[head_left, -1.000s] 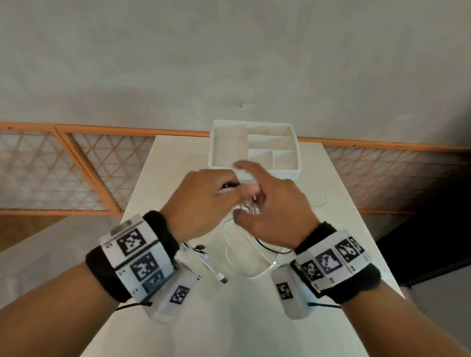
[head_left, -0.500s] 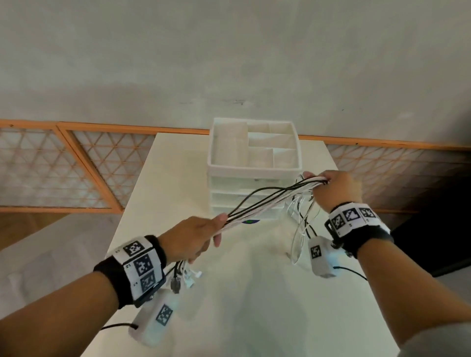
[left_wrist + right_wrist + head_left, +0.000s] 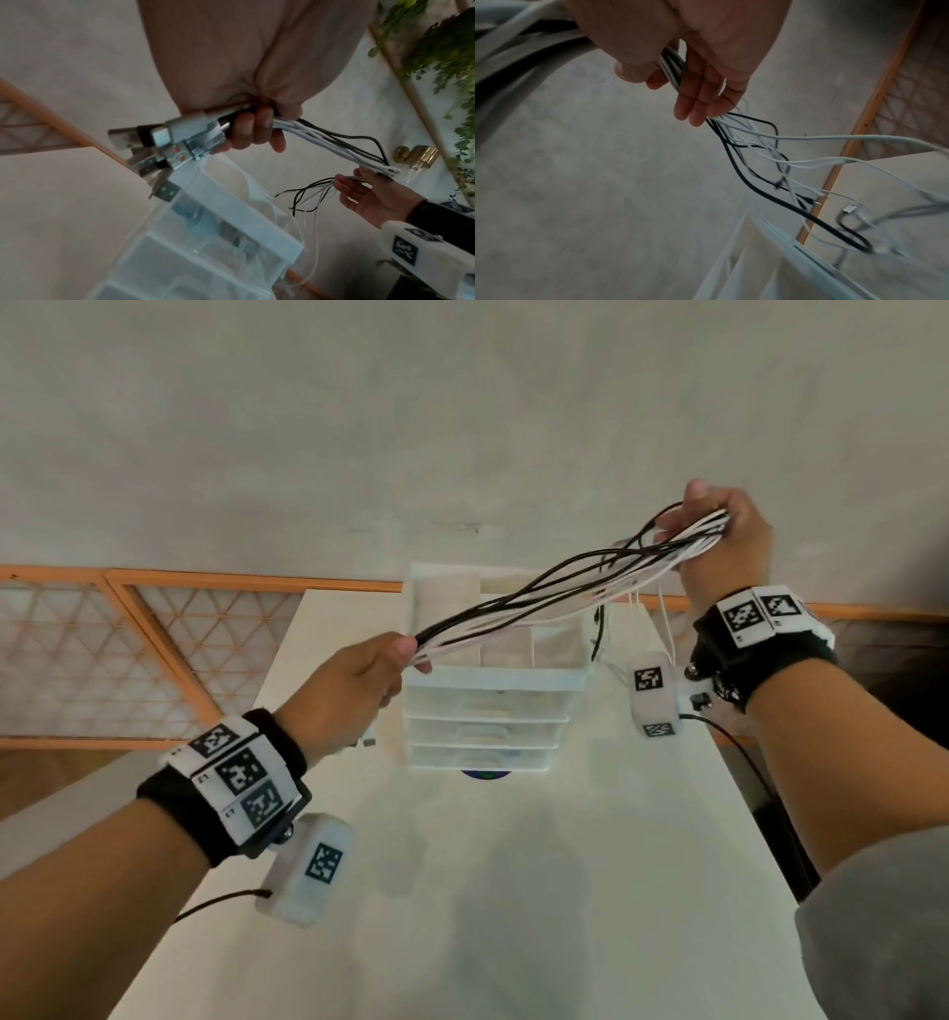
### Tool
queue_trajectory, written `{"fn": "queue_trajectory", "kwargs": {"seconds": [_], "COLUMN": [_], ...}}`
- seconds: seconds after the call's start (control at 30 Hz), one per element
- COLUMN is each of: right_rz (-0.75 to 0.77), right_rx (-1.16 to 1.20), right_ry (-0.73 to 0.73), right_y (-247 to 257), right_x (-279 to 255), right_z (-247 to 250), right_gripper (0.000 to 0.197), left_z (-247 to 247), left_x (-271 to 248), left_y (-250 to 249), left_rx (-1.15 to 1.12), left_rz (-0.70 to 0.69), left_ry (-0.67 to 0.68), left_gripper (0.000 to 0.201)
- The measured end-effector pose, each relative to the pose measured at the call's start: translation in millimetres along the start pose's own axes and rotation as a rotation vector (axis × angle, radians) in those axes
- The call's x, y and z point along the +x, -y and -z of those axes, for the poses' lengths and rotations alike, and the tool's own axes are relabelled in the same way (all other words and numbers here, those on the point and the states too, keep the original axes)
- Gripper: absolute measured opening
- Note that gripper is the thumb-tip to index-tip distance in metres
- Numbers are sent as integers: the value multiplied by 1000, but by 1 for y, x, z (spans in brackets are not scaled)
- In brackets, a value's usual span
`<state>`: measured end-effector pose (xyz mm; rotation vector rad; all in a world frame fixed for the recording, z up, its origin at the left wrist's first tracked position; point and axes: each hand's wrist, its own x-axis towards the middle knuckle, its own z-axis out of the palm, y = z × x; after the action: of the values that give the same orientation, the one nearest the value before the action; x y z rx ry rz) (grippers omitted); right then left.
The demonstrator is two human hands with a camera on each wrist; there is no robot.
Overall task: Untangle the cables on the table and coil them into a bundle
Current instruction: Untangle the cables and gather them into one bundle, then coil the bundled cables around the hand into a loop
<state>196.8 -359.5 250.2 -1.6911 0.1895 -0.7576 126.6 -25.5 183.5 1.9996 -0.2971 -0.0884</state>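
A bunch of black and white cables (image 3: 554, 593) stretches in the air above the table between my two hands. My left hand (image 3: 359, 680) grips one end; in the left wrist view its fingers (image 3: 254, 130) curl round the cables just behind several USB plugs (image 3: 174, 142). My right hand (image 3: 719, 541), raised higher and to the right, holds the cables between thumb and fingers. In the right wrist view the cables (image 3: 672, 67) run under my fingers (image 3: 698, 101), and loose ends (image 3: 795, 172) with small plugs hang below.
A white drawer organizer (image 3: 493, 690) with open top compartments stands at the middle of the white table (image 3: 462, 891), under the cables. A grey wall and an orange-framed lattice panel (image 3: 128, 649) lie behind. A black object stands off the table's right edge.
My hands were together low over the table a second ago. They have pulled apart, the right one rising up and right, drawing the cables out into a taut bunch.
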Motion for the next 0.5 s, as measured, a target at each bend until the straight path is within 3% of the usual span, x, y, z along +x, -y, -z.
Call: {"fn": "queue_trajectory", "kwargs": {"seconds": [0.1, 0.17, 0.23, 0.3, 0.43, 0.5], "right_rz": [-77, -184, -270, -359, -513, -559], "right_rx": [248, 192, -61, -325, -692, -829], "right_ry": [62, 160, 256, 361, 608, 761], "right_y": [-17, -55, -103, -161, -219, -219], "right_x": [-9, -29, -60, -93, -156, -175], "right_z": [3, 9, 20, 37, 67, 75], "right_gripper": [19, 28, 8, 44, 45, 52], "left_z": [-1, -8, -18, -28, -44, -51], "left_x": [3, -3, -13, -23, -42, -50], "left_y": [1, 6, 16, 32, 70, 78], "left_rx": [3, 21, 62, 119, 246, 278], "left_rz": [-54, -74, -70, -46, -19, 3], "left_ry": [-29, -38, -17, 25, 105, 150], "left_gripper": [36, 27, 25, 25, 30, 38]}}
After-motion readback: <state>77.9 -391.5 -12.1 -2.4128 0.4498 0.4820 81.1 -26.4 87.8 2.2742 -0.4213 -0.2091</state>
